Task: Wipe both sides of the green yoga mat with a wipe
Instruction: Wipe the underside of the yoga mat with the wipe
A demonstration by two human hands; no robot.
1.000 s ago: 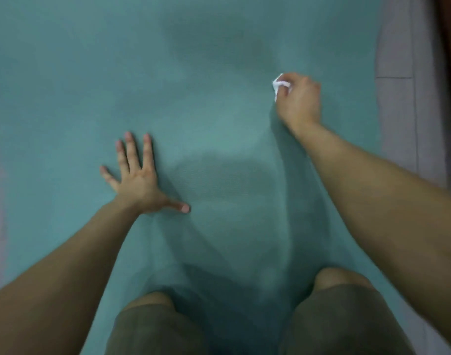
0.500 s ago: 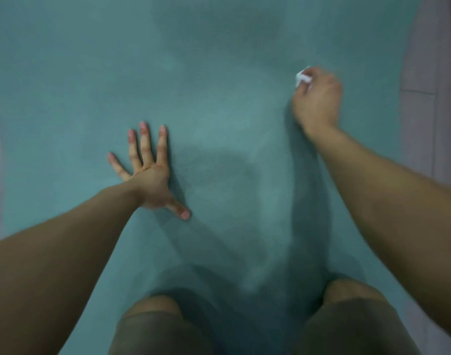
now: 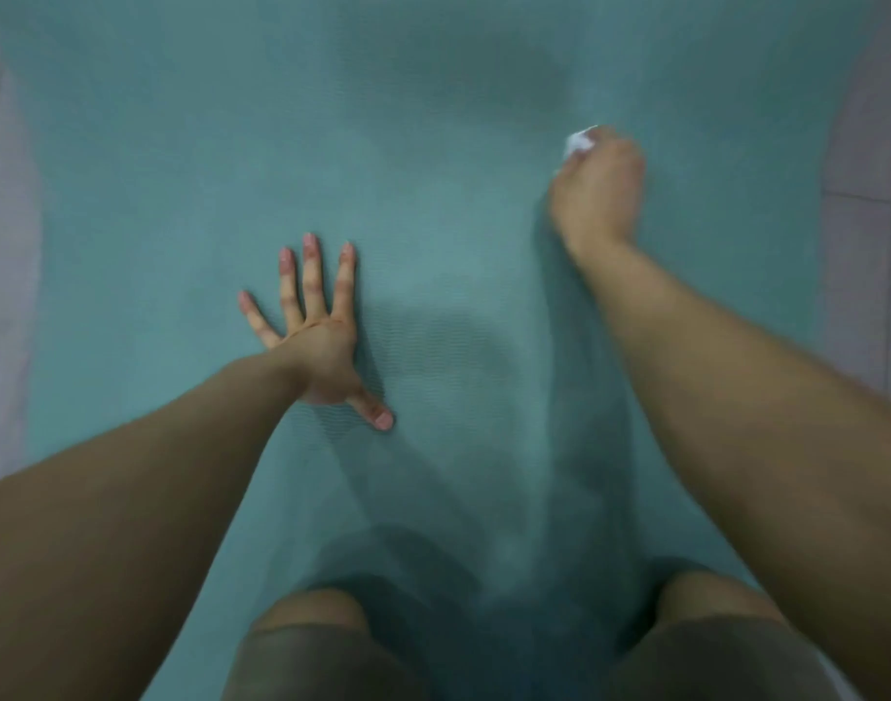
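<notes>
Both grips are down on the mat (image 3: 180, 169), which lies flat on the floor (image 3: 861, 144) and fills nearly the whole view, teal-green with a fine ribbed texture. My left grip (image 3: 317, 341) is spread: palm flat on the mat, four fingers fanned forward, thumb stuck out to the right, holding nothing. My right grip (image 3: 598, 194) is further ahead and off to the right, curled into a fist around the wipe (image 3: 578, 141). A small white wad of it pokes out at the front-left of the knuckles. The fist sits low on the right half of the mat and is blurred, so I cannot tell whether the wipe itself touches the surface. The two grips are well apart. Pale tiled floor shows along both side edges of the mat, with a grout line visible on the right. I kneel on the mat: my bare knees (image 3: 312, 614) show at the bottom, with dark shorts (image 3: 711, 660) behind them, and my shadow falls on the mat between my arms.
</notes>
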